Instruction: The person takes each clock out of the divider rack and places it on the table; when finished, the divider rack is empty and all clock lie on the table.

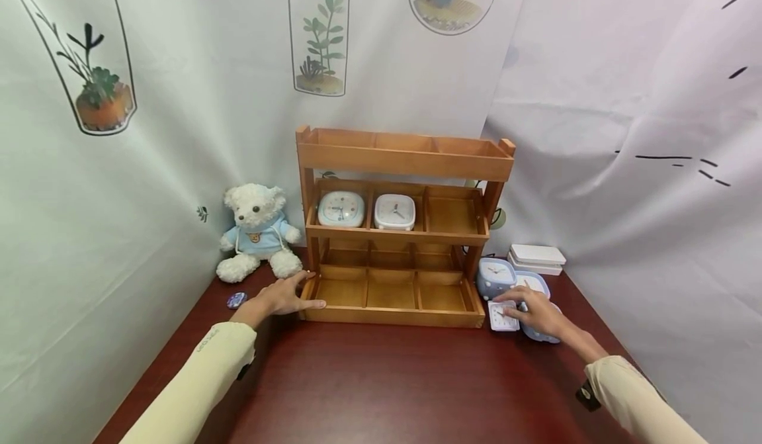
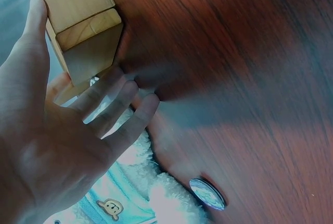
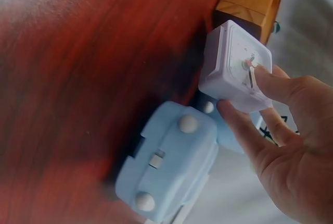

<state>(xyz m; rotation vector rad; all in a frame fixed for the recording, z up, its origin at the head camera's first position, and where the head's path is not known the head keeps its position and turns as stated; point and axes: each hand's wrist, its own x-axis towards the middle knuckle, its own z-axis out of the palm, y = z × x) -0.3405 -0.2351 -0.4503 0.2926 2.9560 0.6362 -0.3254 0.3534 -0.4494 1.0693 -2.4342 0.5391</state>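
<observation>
Head view: left hand at a wooden shelf, right hand gripping a small square clock

A white teddy bear in a light-blue hoodie sits at far left on a dark red table, a small round disc lying near its foot. Next to the bear, the left hand rests against the shelf's lower left corner, its grasp loose and its fingers extended, the thumb over the front edge. On the shelf's middle tier, a rounded pale clock stands in the left compartment and a white clock in the centre one. Just beyond the shelf's lower right corner is the small square clock, pinched between the right hand's thumb and fingers; whether its base touches the table cannot be told. Blue clocks cluster around that hand, and the right wrist view shows one with two round white knobs facing the camera. Behind them, at far right, white boxes lie stacked near the fabric backdrop.
</observation>
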